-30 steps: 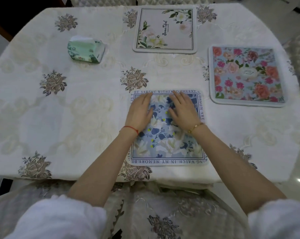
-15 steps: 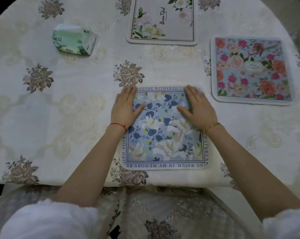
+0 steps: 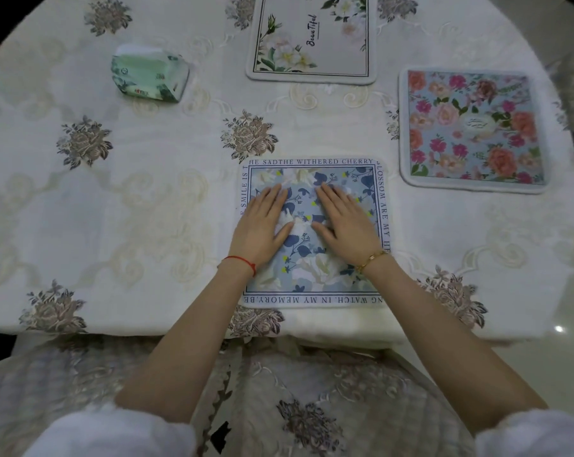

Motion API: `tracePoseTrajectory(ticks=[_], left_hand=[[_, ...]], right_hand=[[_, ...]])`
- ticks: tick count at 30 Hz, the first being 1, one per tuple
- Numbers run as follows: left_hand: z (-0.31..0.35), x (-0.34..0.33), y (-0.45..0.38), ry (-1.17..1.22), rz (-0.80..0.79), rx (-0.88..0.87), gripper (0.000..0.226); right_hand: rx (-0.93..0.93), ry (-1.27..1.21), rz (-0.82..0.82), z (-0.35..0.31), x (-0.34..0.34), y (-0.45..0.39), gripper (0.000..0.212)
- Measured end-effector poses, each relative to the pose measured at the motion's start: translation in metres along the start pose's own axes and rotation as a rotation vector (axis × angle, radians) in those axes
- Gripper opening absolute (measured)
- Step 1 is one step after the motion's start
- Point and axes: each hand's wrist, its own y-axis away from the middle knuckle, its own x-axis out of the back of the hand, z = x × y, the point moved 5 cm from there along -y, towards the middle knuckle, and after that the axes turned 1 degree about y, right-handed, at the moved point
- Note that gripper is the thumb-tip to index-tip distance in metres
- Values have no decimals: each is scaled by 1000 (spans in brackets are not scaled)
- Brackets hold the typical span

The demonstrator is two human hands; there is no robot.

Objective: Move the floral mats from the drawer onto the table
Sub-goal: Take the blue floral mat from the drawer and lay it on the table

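Observation:
Three floral mats lie flat on the round table. The blue-and-white mat, bordered with printed text, sits at the near edge in front of me. My left hand and my right hand both rest palm down on it, fingers stretched flat, gripping nothing. A pink-and-orange rose mat lies to the right. A white mat with pale flowers lies at the far centre, partly cut off by the top edge. No drawer is in view.
A green tissue pack sits at the far left of the table. The embroidered cream tablecloth hangs over the near edge onto a covered chair below me. Shiny floor shows to the right.
My hands slid from the mat's upper corners back toward its middle, closer together. The view shifted slightly; the mats stayed where they were.

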Motion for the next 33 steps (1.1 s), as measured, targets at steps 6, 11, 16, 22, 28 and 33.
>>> tracePoseTrajectory(ticks=[6, 11, 16, 22, 28, 33], left_hand=[[-20, 4, 23, -47, 0, 95, 73], [-24, 12, 47, 2, 18, 182, 71], [19, 1, 83, 23, 24, -19, 64], [27, -23, 99, -85, -39, 20, 67], [-4, -13, 129, -52, -3, 85, 67], [7, -11, 143, 7, -7, 88, 63]], right_hand=[[-89, -8, 25, 45, 13, 42, 67], [-205, -28, 43, 57, 19, 68, 66], [-23, -84, 46, -5, 9, 79, 64], [20, -33, -36, -28, -21, 90, 63], [-84, -40, -23, 22, -11, 132, 62], [-193, -76, 50, 20, -4, 153, 61]])
